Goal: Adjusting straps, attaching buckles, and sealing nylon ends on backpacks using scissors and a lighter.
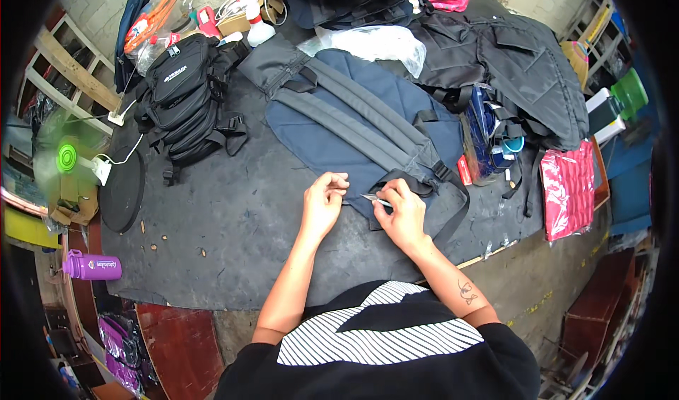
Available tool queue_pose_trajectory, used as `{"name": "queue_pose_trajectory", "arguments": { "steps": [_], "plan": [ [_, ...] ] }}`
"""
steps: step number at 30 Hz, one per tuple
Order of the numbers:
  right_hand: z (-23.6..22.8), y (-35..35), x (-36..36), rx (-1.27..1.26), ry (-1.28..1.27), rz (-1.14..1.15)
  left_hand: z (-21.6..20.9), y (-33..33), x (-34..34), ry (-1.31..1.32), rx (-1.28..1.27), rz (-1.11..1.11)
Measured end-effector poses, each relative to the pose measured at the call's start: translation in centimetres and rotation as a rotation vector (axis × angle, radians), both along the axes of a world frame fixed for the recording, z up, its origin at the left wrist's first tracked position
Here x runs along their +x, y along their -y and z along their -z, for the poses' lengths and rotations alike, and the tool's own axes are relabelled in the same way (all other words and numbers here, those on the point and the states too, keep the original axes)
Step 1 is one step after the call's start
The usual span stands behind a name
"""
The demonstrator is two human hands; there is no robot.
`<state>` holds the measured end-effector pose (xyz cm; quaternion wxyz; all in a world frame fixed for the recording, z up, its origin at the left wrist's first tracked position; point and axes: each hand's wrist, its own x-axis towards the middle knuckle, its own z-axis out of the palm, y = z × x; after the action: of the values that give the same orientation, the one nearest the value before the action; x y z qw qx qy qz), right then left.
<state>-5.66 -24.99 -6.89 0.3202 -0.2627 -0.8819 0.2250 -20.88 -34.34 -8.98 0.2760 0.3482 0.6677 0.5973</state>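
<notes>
A navy backpack with grey padded shoulder straps (353, 120) lies flat on the dark work table (212, 244), straps facing up. At its near edge, my right hand (403, 216) is closed around small thread snips (373, 198), their pointed metal tip aimed left. Black webbing and a strap end bunch up beside that hand. Just to the left, my left hand (325, 202) rests at the bag's edge with its fingers curled together. Whatever those fingers pinch, if anything, is too small to see.
A black backpack (187, 96) sits to the left, near a white spray bottle (259, 29). Dark bags (523, 67) pile up at the back right. Clear plastic (382, 45) lies behind the navy bag. A purple bottle (93, 265) and blurred green fan (66, 157) stand left.
</notes>
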Motion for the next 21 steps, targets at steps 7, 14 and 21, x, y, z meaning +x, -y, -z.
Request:
{"name": "queue_pose_trajectory", "arguments": {
  "steps": [7, 14, 21],
  "plan": [
    [-0.1, -0.4, 0.1, -0.32, -0.094, 0.04, 0.0, 0.1, 0.6, -0.619, -0.008, 0.064],
    [0.1, -0.2, 0.5, -0.046, 0.002, -0.006, 0.8, 0.1, -0.2, 0.002, 0.02, -0.034],
    [-0.4, 1.1, -1.3, 0.111, 0.068, -0.08, 1.2, 0.1, -0.5, 0.097, 0.038, -0.016]
  ]
}}
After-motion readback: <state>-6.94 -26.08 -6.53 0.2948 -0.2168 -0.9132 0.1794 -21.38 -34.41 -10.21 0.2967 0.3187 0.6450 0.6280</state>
